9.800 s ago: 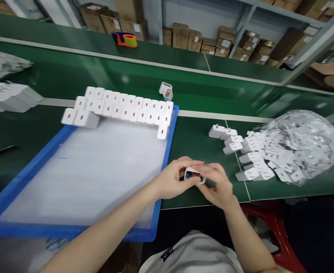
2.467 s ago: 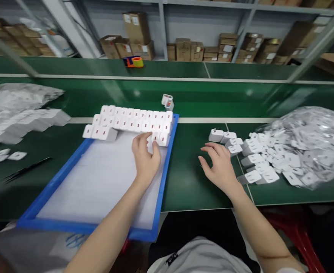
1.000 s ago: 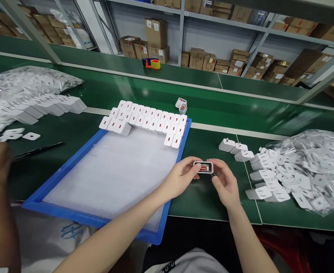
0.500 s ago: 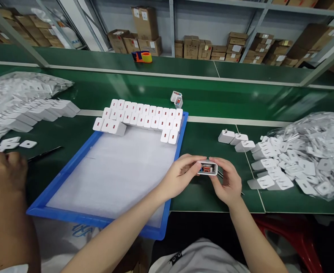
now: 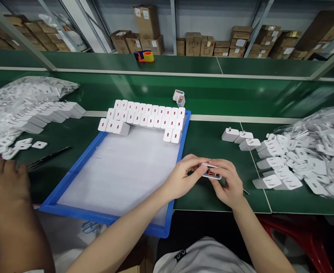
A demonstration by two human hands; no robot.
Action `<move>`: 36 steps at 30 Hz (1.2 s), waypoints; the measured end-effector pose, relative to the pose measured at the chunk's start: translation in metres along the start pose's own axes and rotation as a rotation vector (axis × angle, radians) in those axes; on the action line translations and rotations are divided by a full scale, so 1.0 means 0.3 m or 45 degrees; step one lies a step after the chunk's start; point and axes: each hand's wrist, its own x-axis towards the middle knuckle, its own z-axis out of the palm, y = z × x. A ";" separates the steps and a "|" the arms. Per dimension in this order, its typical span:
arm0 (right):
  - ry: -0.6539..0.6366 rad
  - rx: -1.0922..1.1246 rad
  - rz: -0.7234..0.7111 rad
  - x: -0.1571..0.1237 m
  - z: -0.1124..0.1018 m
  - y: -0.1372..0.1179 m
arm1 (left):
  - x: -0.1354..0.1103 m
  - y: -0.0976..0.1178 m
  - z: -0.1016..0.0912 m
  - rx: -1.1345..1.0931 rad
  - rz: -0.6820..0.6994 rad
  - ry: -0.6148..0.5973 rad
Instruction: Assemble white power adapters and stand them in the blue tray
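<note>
Between my two hands is a white charger housing [image 5: 213, 174], its open end facing me with red and metal parts showing inside. My left hand [image 5: 185, 175] grips its left side, thumb at the rim. Fingers of my right hand [image 5: 226, 180] close round the right side and lie over the top. The tip of a thin metal tool [image 5: 246, 192] sticks out past my right hand; the rest of it is hidden. To the left, a blue-framed tray [image 5: 121, 178] carries rows of white chargers [image 5: 148, 115] with small red ports along its far end.
White chargers [image 5: 230, 134] and a plastic bag of white caps [image 5: 323, 159] are at right. Two open housings [image 5: 179, 97] stand behind the tray. At left are another bag [image 5: 33, 91], tweezers [image 5: 49, 157] and a co-worker's hand [image 5: 6, 182]. A tape roll [image 5: 148, 57] sits on the ledge.
The housing has tilted in my hands, so its opening looks flatter, and my right fingers have moved over its top. The whole view has shifted slightly.
</note>
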 end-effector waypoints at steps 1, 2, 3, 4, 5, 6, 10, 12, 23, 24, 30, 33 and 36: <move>-0.012 0.004 0.004 0.001 -0.001 -0.003 | 0.000 0.002 0.000 0.014 -0.003 -0.002; -0.021 0.003 0.006 0.003 -0.003 -0.005 | 0.001 0.004 0.000 0.026 -0.002 -0.007; -0.022 -0.003 0.004 0.004 -0.005 -0.007 | 0.002 0.004 -0.001 0.037 0.002 -0.011; -0.016 -0.014 0.002 0.004 -0.006 -0.008 | 0.003 0.005 -0.002 0.044 0.008 -0.016; -0.008 -0.023 0.000 0.004 -0.006 -0.009 | 0.003 0.004 -0.003 0.051 0.011 -0.021; -0.007 -0.027 -0.001 0.002 -0.006 -0.008 | 0.004 0.003 -0.004 0.056 0.007 -0.023; -0.066 -0.002 -0.022 -0.012 0.005 -0.002 | 0.004 -0.004 -0.008 0.089 -0.067 -0.053; -0.072 0.069 -0.013 -0.019 0.012 0.002 | 0.004 -0.004 -0.008 0.107 -0.089 -0.098; -0.045 0.227 0.026 -0.022 0.024 -0.008 | 0.019 0.045 -0.029 -0.206 -0.252 -0.333; -0.039 0.235 0.029 -0.024 0.026 -0.008 | 0.019 0.045 -0.030 -0.198 -0.248 -0.325; -0.042 0.253 0.078 -0.024 0.036 0.000 | 0.015 0.024 -0.021 0.004 -0.164 -0.222; -0.102 0.161 0.141 0.006 0.032 -0.020 | 0.020 0.013 -0.020 0.021 -0.225 -0.107; -0.160 0.026 0.219 0.046 -0.027 -0.045 | 0.029 0.009 -0.029 -0.099 -0.442 -0.057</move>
